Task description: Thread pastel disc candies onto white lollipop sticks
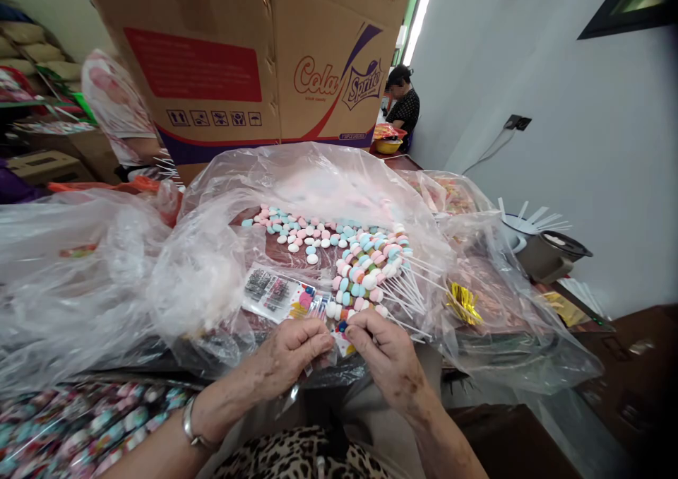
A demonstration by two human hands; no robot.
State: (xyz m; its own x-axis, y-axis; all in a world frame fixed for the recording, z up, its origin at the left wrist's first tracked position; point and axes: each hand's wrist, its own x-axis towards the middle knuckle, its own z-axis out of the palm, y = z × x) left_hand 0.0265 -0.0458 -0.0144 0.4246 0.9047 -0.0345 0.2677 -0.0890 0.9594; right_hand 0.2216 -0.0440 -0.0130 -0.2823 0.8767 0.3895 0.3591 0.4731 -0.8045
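My left hand (294, 355) and my right hand (385, 357) are close together at the table's front edge, fingers pinched. Between them is a small clear plastic bag (344, 343) with coloured print, gripped from both sides; its lower part hangs below my left fingers. Just beyond lies a stack of printed plastic bags (272, 295). Candy skewers (365, 270) of pink, blue and white pieces are heaped behind my right hand, their white sticks (407, 295) pointing right. Loose pastel candies (312, 237) are spread farther back, partly under clear plastic sheeting (296, 175).
A large cardboard carton (212, 62) stands behind the candies. Gold twist ties (464, 304) lie to the right, near a brown pot (548, 255). Wrapped candies (79, 429) fill the lower left. Two people work beyond the carton.
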